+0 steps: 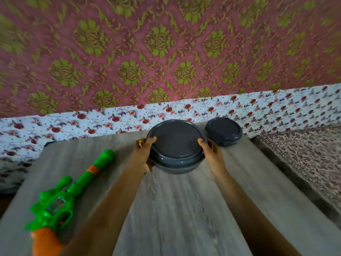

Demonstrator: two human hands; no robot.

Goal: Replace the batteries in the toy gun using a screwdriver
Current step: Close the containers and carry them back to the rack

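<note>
A green and orange toy gun (62,196) lies on the grey wood-grain table (180,209) at the left, barrel pointing away from me. A large round dark grey lidded container (176,146) is held between both hands at the table's far middle. My left hand (144,153) grips its left side and my right hand (212,156) grips its right side. The container looks lifted slightly off the table. No screwdriver or batteries are visible.
A smaller dark grey lidded container (223,131) stands just right of the large one at the table's far edge. A floral white cloth (276,108) and a pink and green patterned fabric (147,52) lie beyond. A patterned mat (310,157) is at the right.
</note>
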